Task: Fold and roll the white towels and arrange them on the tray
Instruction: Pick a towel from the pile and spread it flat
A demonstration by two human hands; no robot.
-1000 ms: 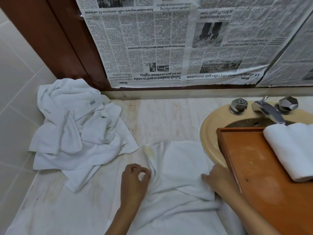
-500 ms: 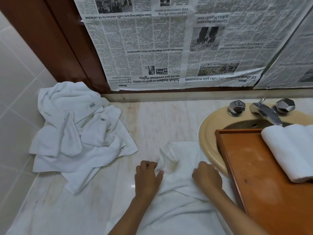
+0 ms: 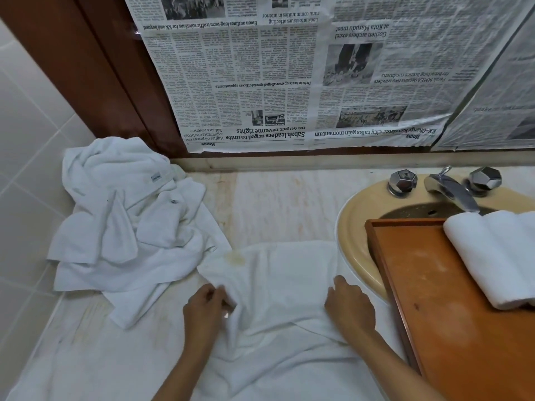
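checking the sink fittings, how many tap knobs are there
2. The left knob sits left of the spout, the right knob right of it, both on the rim of the sink. The tray covers part of the sink, so more could be hidden.

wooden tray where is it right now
In the head view the wooden tray sits on the right over the yellow sink, with rolled towels at its far end and the right hand just left of it.

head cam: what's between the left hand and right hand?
Only the spread white towel, lying on the counter: it spans the gap from the left hand to the right hand. Shown in the head view.
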